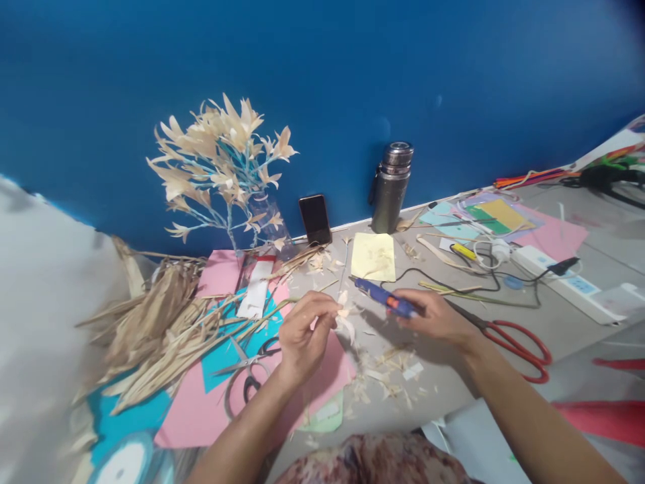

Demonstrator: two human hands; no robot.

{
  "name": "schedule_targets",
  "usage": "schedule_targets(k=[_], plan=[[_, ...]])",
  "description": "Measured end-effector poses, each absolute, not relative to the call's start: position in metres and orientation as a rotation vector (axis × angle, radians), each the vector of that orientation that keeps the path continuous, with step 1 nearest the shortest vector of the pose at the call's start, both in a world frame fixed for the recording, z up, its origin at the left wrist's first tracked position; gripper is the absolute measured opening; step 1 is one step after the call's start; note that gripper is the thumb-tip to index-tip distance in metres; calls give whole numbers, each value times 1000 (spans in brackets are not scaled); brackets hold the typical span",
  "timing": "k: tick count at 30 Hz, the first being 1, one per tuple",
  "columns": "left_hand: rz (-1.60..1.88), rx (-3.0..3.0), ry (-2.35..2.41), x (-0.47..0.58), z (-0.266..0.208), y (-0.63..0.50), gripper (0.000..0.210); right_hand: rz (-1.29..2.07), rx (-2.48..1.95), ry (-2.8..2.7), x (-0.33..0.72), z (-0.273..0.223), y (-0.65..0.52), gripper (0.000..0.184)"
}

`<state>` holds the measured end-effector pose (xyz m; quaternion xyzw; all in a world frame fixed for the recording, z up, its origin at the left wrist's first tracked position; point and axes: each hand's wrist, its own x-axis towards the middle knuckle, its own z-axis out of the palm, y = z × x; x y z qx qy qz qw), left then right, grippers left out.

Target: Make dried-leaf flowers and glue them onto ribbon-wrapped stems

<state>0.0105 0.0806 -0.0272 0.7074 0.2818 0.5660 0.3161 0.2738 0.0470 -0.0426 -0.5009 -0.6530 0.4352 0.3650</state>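
Note:
My left hand [308, 331] is closed in a pinch on a small pale husk flower [344, 310] above the table's middle. My right hand [434, 314] is wrapped round a blue glue gun [385, 297] with an orange part, its tip pointing left and away from me. The glue gun and the flower are apart. Behind them lies a yellow sticky note pad [373, 257]. Below my left wrist, scissors with black handles [249, 366] rest on pink paper [201, 410]. Red-handled scissors [519, 346] lie by my right forearm.
A bunch of husk flowers [222, 161] stands at the back left, beside a phone [315, 219] and a steel flask [392, 188] along the blue wall. Dried husks [151, 329] pile up at left. A white power strip [567, 284] with cords lies at right. Husk scraps litter the table.

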Motion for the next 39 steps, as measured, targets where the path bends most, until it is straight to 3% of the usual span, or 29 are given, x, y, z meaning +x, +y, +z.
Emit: schedule_targets(k=[5,8,14,18,24,29,35,39], plan=[[1262,1283,806,15,-22,78,6,403,-1709,-2211,263,-60,71,30],[1155,968,803,18,-18,78,17,249,-1795,-2306,261,-70,78,35],[1198,830,830,27,-17,72,26,-176,-1428,-2047,233,-44,59,15],[1207,823,796,33,-20,63,25,-355,-1138,-1958,204,-21,43,13],[1197,803,771,34,-22,48,22,-470,-1043,-1945,193,-11,36,15],[1229,791,797,31,-20,42,25,-272,-1057,-1854,193,-8,28,13],[1247,677,783,27,-22,38,29,492,-1110,-1310,191,-14,17,8],[1213,642,685,24,-24,32,30,812,-996,-995,187,-22,17,11]])
